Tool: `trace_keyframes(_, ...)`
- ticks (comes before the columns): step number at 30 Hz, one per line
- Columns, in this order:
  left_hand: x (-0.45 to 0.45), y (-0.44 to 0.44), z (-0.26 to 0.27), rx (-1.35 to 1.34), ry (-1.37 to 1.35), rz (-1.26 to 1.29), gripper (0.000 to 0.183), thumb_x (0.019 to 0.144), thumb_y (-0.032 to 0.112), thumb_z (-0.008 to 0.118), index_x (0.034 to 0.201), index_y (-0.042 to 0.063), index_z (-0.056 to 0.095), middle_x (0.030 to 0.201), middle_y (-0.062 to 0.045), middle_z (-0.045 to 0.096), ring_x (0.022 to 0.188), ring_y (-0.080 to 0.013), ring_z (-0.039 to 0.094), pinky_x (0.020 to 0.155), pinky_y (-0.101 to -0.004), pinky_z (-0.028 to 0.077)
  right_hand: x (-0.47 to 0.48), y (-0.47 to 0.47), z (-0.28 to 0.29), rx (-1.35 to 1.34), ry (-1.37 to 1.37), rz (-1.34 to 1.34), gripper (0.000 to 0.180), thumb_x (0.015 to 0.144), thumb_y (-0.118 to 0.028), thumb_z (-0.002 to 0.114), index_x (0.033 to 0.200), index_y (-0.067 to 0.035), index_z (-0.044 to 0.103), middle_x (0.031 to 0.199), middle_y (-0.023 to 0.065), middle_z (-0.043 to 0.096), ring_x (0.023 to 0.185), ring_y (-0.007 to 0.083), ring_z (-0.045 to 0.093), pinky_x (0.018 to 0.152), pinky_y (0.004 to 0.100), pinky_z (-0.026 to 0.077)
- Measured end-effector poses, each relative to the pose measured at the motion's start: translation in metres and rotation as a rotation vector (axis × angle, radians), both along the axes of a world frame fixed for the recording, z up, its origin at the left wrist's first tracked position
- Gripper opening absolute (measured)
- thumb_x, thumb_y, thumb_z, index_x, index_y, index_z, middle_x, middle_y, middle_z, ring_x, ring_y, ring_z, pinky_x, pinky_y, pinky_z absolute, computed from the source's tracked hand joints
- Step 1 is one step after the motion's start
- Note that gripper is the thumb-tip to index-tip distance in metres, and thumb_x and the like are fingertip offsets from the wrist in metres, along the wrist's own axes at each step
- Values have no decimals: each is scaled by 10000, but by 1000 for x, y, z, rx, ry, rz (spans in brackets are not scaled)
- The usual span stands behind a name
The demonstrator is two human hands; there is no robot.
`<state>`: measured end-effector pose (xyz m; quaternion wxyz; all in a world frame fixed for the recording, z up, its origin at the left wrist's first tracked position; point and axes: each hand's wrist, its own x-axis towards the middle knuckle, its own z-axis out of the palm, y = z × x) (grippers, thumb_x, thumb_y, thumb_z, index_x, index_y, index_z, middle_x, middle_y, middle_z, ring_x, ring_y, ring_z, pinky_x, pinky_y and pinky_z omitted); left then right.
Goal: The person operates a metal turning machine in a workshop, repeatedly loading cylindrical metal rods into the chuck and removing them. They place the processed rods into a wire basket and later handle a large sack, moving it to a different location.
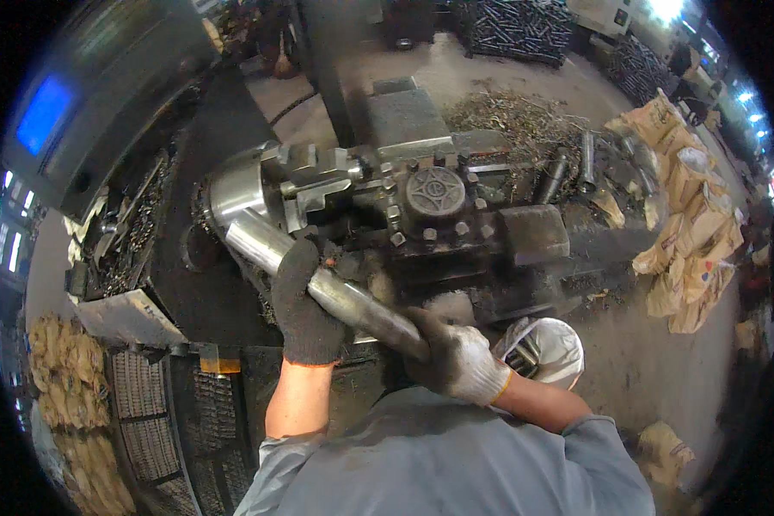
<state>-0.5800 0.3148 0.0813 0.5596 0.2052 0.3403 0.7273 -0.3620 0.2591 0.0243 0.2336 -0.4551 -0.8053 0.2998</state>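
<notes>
Across my front I hold a thick metal bar or tube, slanting from upper left to lower right. My left hand, in a dark knitted glove, wraps around its middle. Around its lower right end closes my right hand, in a white knitted glove blackened at the fingers. The bar's upper left end overlaps the lathe chuck in view; whether they touch I cannot tell. Several stepped jaws stand out from the chuck. To its right is a square tool post with several bolts.
Metal shavings heap behind the tool post, with loose metal cylinders beside them. Brown paper sacks lie at the right. A white-lined bucket holding metal pieces stands by my right arm. A metal tray edge juts out at left.
</notes>
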Motion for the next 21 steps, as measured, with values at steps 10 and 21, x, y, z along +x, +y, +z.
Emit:
trace_keyframes(10, -17, 40, 39, 174, 407, 351, 287, 968, 312, 663, 1093, 54, 657, 972, -62, 635, 940, -203, 628, 842, -387, 548, 51, -23, -2, -8, -102, -215, 665, 855, -273, 788, 1452, -142, 525, 937, 175, 748, 815, 398, 727, 640, 523, 559)
trace_keyframes(21, 82, 15, -107, 593, 1728, -140, 369, 970, 358, 702, 1194, 69, 656, 1105, -71, 678, 1007, -231, 670, 927, -412, 551, 117, 35, 32, 175, -41, -592, 511, 785, -90, 763, 1273, -27, 624, 912, 274, 715, 843, 491, 708, 678, 480, 571)
